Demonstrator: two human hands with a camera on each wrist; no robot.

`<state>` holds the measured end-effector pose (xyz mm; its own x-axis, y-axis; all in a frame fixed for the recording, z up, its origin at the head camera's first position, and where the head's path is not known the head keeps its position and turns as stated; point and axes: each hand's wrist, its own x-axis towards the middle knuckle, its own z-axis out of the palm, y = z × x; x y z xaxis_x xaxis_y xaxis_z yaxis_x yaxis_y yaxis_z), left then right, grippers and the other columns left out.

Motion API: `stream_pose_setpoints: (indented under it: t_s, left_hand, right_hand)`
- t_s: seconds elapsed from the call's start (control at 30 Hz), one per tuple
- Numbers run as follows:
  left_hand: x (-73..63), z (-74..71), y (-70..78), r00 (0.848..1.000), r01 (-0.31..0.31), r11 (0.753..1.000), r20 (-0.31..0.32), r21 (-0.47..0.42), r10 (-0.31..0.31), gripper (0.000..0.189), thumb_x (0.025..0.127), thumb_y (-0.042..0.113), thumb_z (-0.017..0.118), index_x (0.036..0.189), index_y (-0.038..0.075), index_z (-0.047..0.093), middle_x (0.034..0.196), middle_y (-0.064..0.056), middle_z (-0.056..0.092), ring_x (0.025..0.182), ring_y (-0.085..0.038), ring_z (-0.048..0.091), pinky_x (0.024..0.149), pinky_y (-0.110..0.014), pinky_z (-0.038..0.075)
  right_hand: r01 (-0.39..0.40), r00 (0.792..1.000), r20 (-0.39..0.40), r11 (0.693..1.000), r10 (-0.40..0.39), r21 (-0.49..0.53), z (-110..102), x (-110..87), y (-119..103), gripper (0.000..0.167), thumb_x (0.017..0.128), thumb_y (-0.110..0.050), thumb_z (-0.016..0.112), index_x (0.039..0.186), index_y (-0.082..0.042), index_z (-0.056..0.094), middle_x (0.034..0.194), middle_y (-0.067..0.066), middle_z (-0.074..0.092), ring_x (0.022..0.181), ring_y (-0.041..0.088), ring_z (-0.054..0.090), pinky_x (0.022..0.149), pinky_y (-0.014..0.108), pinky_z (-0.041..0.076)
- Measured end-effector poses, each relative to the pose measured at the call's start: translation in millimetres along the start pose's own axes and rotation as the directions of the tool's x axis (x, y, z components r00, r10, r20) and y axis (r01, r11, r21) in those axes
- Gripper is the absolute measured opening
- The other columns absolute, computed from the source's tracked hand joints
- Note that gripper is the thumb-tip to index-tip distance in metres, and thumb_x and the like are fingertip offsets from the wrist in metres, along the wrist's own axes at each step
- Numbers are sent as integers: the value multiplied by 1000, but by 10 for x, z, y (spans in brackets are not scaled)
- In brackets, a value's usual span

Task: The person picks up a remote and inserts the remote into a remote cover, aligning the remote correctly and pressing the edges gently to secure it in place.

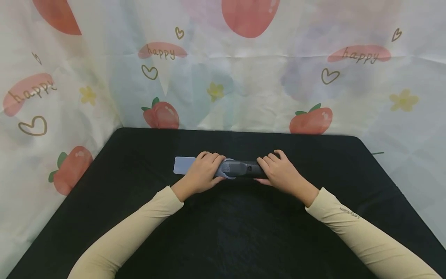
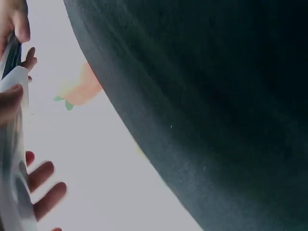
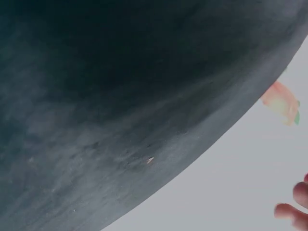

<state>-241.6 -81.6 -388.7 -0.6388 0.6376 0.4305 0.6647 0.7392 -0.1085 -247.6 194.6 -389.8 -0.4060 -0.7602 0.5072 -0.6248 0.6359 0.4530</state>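
A long, slim tool lies crosswise between both hands, with a flat pale-blue end (image 1: 184, 165) on the left and a black handle (image 1: 238, 169) on the right. What kind of tool it is, I cannot tell. My left hand (image 1: 204, 169) grips the pale-blue part near where it meets the black. Around the far right end of the black handle, my right hand (image 1: 280, 171) holds on, its index finger lifted slightly. In the left wrist view the thumb (image 2: 10, 101) presses one face of the tool. Only a few fingertips (image 3: 293, 214) show in the right wrist view.
A black-covered table (image 1: 230, 232) lies beneath the hands. Behind it and on the left hangs a pale curtain (image 1: 258, 85) printed with fruit, hearts and the word "happy". The table's back edge runs just beyond the hands.
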Motion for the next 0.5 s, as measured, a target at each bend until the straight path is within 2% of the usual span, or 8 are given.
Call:
stream_pose_setpoints:
  t_s: [0.1, 0.2, 0.33, 0.5]
  left_hand:
    - [-13, 8, -12, 1000, 4, 995, -1, 102, -4, 58, 81, 50, 67, 121, 10, 53, 108, -4, 62, 97, -20, 59, 95, -39, 42]
    - [-14, 15, -16, 1000, -3, 990, 11, 140, 2, 59, 82, 51, 65, 121, 9, 53, 106, -5, 62, 96, -20, 59, 93, -37, 43]
    - [-1, 26, -8, 999, -30, 993, 24, 117, 27, 57, 84, 48, 65, 122, 7, 52, 106, -5, 61, 95, -19, 58, 89, -35, 46]
    - [28, 32, 16, 999, -47, 994, 30, 95, 44, 56, 84, 44, 65, 122, 5, 51, 105, -7, 60, 96, -20, 57, 88, -35, 46]
  right_hand:
    - [16, 998, -61, 999, -18, -46, 16, -2, 13, 65, 61, -48, 83, 99, -1, 59, 79, 11, 63, 75, 27, 60, 78, 48, 48]
    - [11, 996, -93, 999, -15, -44, 25, 12, 0, 66, 60, -46, 84, 98, 0, 57, 80, 11, 60, 72, 27, 58, 69, 43, 48]
    - [-1, 998, -62, 1000, 2, 15, 26, 31, -28, 63, 63, -41, 84, 99, 1, 55, 83, 12, 57, 71, 25, 56, 60, 36, 46]
    - [-18, 1000, -24, 997, 20, 77, 12, 62, -51, 61, 66, -37, 84, 100, 3, 53, 83, 12, 53, 69, 23, 53, 59, 33, 46]
